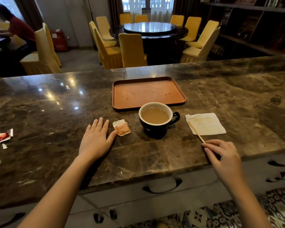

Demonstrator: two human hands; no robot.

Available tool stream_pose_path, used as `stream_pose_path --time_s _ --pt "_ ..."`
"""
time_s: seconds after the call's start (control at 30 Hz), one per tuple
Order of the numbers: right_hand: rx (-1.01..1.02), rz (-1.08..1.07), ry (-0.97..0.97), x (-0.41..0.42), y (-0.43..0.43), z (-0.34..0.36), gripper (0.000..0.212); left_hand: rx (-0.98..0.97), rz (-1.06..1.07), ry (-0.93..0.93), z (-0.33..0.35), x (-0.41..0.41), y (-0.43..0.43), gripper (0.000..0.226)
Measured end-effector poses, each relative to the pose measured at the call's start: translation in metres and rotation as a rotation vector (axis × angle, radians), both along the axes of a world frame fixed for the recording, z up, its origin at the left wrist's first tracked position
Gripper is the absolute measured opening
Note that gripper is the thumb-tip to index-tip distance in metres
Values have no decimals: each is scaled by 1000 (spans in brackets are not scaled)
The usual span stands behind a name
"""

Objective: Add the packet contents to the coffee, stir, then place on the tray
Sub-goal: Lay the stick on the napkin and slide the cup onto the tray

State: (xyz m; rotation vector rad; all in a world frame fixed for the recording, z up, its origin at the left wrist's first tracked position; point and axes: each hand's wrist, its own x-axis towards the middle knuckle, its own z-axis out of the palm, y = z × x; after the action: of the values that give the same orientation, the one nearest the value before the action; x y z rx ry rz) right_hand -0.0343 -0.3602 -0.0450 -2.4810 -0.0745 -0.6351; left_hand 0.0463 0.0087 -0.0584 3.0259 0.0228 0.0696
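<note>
dark cup w/ white inside sits on the marble desk, handle to the right, filled near the rim w/ pale milky coffee. just behind it, nearly touching, the orange tray holds no items, only a few small specks. small orange packet lies flat left of the cup, top edge looks torn; can't tell if anything's left inside. left hand flat on the desk, fingers spread wide, thumb tip touching the packet's lower corner, holding nothing. right hand near the desk's front edge, fingertips pinched on the near end of a wooden stir stick, whose far end rests on a stained white napkin right of the cup. torn wrappers far left on the desk.
</note>
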Motion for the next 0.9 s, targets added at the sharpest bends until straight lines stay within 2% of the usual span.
stream_pose_path --time_s 0.13,0.57,0.7,0.8,0.9 --pt "11 29 78 3 -2 9 18 4 -1 -5 0 0 1 77" --pt "-4 -36 136 8 20 25 28 5 -10 -10 2 -1 -1 73" --pt "-23 125 102 41 34 48 36 10 -9 5 2 0 -1 72" --pt "-7 233 250 80 46 59 40 11 -8 10 2 0 -1 72" --pt "89 295 488 109 51 61 28 12 -6 9 3 -1 -1 74"
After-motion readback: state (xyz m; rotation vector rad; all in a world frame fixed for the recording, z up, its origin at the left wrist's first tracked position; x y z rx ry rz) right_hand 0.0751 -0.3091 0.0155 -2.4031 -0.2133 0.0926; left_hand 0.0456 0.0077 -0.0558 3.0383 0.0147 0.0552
